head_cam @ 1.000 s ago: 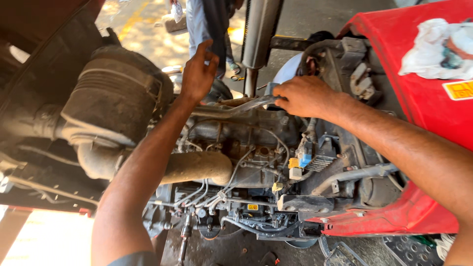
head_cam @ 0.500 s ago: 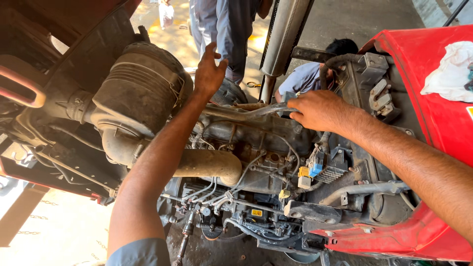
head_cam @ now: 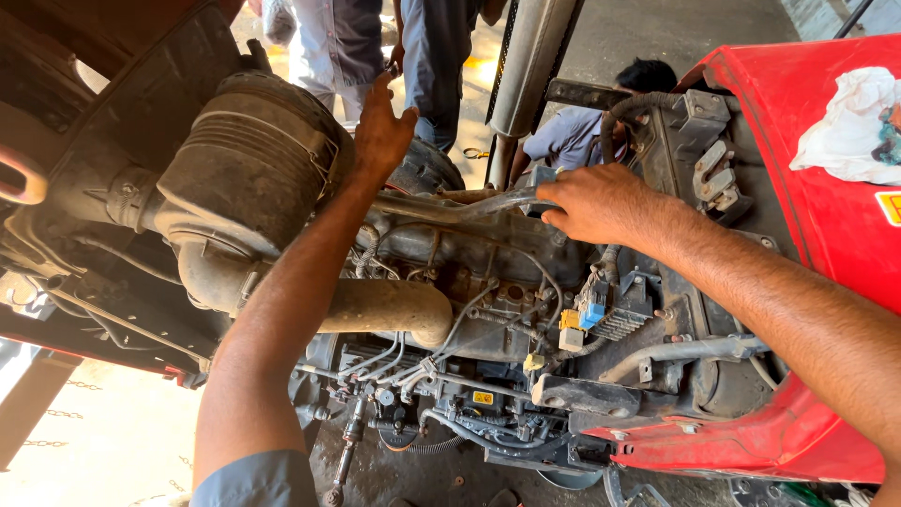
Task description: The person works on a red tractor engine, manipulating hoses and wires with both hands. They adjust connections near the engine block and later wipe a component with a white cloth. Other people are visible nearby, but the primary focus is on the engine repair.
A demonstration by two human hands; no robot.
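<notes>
The left hand [head_cam: 383, 131] reaches over the engine [head_cam: 469, 310], fingers spread and loosely curled, seen from the back; whether they touch anything behind the grey air cleaner [head_cam: 249, 164] cannot be told. The right hand [head_cam: 601, 202] lies on a metal bracket [head_cam: 497, 202] atop the engine, fingers wrapped over its end, which they hide. The red hood [head_cam: 807, 122] is cut off at right, a white rag [head_cam: 849, 127] on it. People beyond show only in part.
</notes>
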